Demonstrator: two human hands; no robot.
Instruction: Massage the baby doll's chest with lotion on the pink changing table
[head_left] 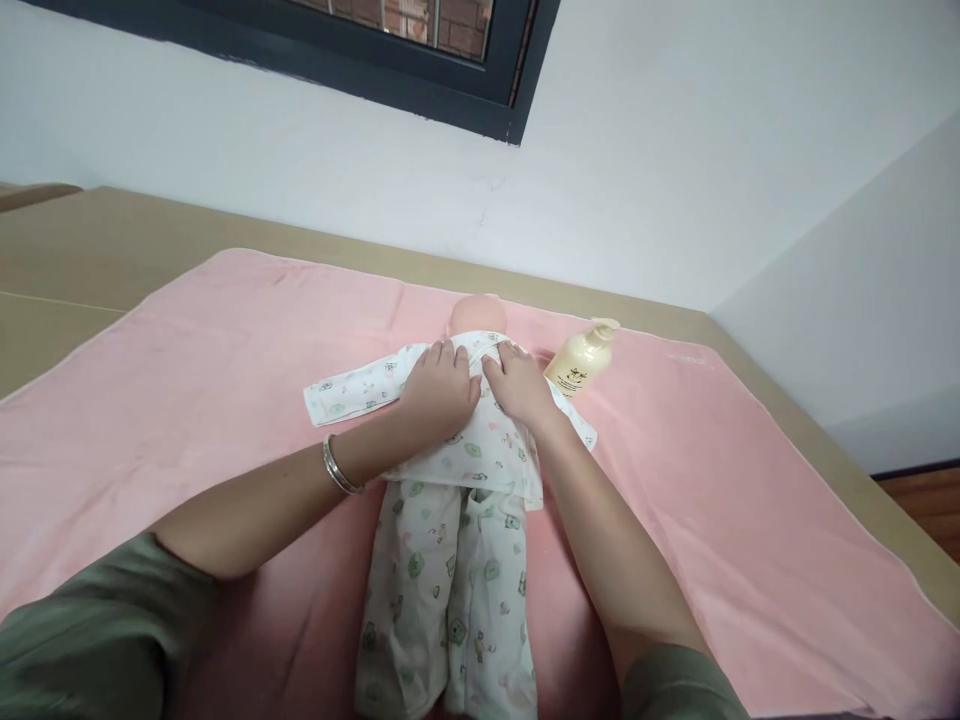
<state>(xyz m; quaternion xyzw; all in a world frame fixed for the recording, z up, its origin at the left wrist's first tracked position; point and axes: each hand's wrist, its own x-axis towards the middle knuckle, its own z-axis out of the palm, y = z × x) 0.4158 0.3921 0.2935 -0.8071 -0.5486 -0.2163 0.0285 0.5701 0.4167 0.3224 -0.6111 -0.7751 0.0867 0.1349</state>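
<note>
Nearest the camera, two olive-green sleeves at the bottom corners, bare forearms running up and inward from them. Between the forearms, the printed trousers (448, 590) of a baby doll (457, 470) lying on its back, feet toward the viewer, legs reaching the lower frame edge. Soft white cotton, small green and pink figures, creased at the waist.

Under it all, a pink towel (750, 520), plush and matte, spread flat. Broad open stretches of towel to the left and right of the doll, nothing lying there. Pale hem of the towel visible along the left, far and right sides; beyond it a tan surface (90, 250), smooth and bare, with a seam on the left, dropping off at the right to a strip of wood floor.

Further up, a silver bangle (339, 468) on the left wrist. Left hand (439, 385) and right hand (517, 383) side by side on the doll's chest, just below the collar of the matching printed jacket (480, 450). Left grip curled, fingers pressing on the cloth; right grip flat with fingertips tucked at the neckline; cannot tell whether either pinches the fabric. One jacket sleeve stretched out flat to the left.

Past the hands, the doll's smooth bald head. Just right of it, close beside the right hand, a cream pump bottle (579, 362) lying tilted on the towel.

Farthest, a white wall and a dark window frame (450, 90).
</note>
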